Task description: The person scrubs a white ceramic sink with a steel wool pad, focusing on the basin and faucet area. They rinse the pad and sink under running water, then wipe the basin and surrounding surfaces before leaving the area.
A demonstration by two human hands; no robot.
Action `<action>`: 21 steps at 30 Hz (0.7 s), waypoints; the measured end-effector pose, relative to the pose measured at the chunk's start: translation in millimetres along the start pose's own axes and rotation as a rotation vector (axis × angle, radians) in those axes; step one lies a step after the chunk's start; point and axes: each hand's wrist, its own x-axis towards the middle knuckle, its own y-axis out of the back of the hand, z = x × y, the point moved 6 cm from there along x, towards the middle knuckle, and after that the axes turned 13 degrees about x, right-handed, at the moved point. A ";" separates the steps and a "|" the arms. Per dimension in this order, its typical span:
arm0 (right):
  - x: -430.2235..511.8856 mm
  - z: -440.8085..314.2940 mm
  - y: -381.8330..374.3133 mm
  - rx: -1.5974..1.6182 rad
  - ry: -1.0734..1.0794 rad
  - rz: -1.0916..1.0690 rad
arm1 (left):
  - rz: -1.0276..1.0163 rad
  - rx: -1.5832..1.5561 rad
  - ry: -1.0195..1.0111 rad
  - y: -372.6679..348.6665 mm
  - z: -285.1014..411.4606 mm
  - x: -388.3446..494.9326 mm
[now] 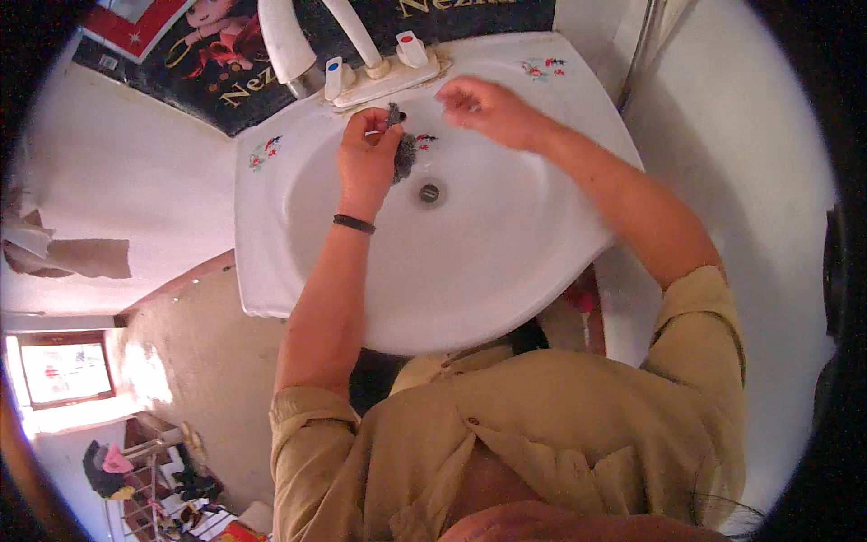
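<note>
A white ceramic washbasin with small floral prints lies before me. My left hand is over the basin's back left part, its thumb and fingers closed on a dark grey, fuzzy scouring pad or wad of fibres that hangs down beside the palm. My right hand, somewhat blurred, is above the back right part of the bowl with its fingers curled loosely; I see nothing in it. Between and below the hands is the metal drain. The white faucet stands at the back rim, with a blue-marked and a red-marked handle.
A thick white curved pipe or spout hangs left of the faucet. Walls flank the basin, and a metal pipe runs up the right one. A rack with assorted items stands far off at lower left, near a bright window.
</note>
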 end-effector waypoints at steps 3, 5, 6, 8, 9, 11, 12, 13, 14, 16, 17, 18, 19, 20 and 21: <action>-6.6 3.7 -38.5 0.318 -0.153 -0.024 | -0.020 0.027 -0.047 -7.1 1.1 -1.6; -6.9 2.7 -48.6 0.419 -0.170 0.053 | -0.014 0.118 -0.044 -8.2 1.8 -1.0; -5.9 2.7 -48.5 0.448 -0.158 0.138 | -0.012 0.183 -0.044 -8.0 2.6 -1.4; -2.7 4.7 -51.6 0.418 -0.155 0.173 | -0.055 0.106 -0.025 -12.0 3.7 -1.7; -0.7 6.0 -51.4 0.411 -0.141 0.175 | -0.079 0.085 -0.009 -14.4 3.9 -2.4; 2.2 6.5 -42.2 0.325 -0.025 0.278 | -0.133 0.022 -0.057 -20.8 8.0 -4.2; 2.9 9.1 -37.3 0.277 0.001 0.325 | -0.151 -0.006 -0.098 -24.3 10.6 -4.9; 3.7 11.2 -34.1 0.261 0.033 0.332 | -0.183 -0.028 -0.087 -29.1 9.8 -5.5; 4.0 14.8 -31.5 0.238 0.030 0.345 | -0.200 -0.050 -0.100 -32.9 10.1 -5.9; 3.9 19.7 -26.6 0.187 0.038 0.387 | -0.227 -0.074 -0.131 -38.9 9.8 -6.8; 4.0 20.4 -24.5 0.158 0.053 0.413 | -0.233 -0.077 -0.150 -39.7 9.2 -7.0; 4.4 20.5 -22.5 0.130 0.061 0.429 | -0.238 -0.079 -0.172 -39.8 8.9 -6.9; 5.1 21.7 -19.3 0.169 0.055 0.450 | -0.268 -0.033 -0.197 -41.1 8.5 -7.1; 6.4 22.7 -15.5 0.209 0.040 0.461 | -0.299 0.014 -0.224 -41.7 8.1 -7.4; 8.3 21.8 -11.4 0.259 0.055 0.451 | -0.311 0.065 -0.273 -41.4 9.2 -7.8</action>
